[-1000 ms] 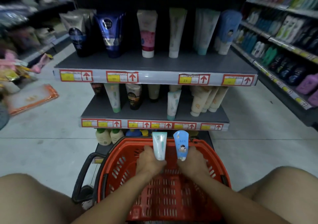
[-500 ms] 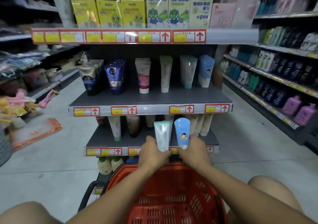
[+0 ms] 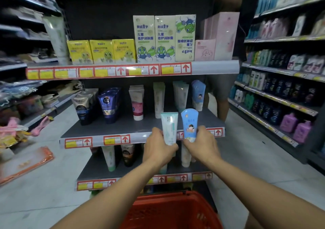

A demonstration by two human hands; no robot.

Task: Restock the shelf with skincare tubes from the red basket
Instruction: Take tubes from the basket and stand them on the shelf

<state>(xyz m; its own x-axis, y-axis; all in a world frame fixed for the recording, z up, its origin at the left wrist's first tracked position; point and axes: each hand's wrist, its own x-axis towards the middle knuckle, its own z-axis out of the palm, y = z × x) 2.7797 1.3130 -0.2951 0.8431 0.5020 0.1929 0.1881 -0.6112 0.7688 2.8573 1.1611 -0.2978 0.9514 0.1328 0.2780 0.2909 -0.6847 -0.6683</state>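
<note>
Gripping: left hand [image 3: 159,148] fingers curled round white-teal tube [image 3: 169,128]; right hand [image 3: 202,145] round blue tube [image 3: 189,123]; both raised from red basket [image 3: 172,209] to shelf [image 3: 140,126] edge.

Dim shop aisle, grey floor [image 3: 44,184], stocked side shelving [image 3: 274,96].

The tall cream-and-green cardboard boxes [image 3: 154,38] on the top shelf carry blue Chinese print, of which "儿童" is legible. The dark blue plastic tubes [image 3: 108,105] on the middle shelf show a round "NIVEA MEN" badge. The red-framed yellow price labels [image 3: 114,139] along the shelf edges bear red up-arrows, their figures too blurred to read.
</note>
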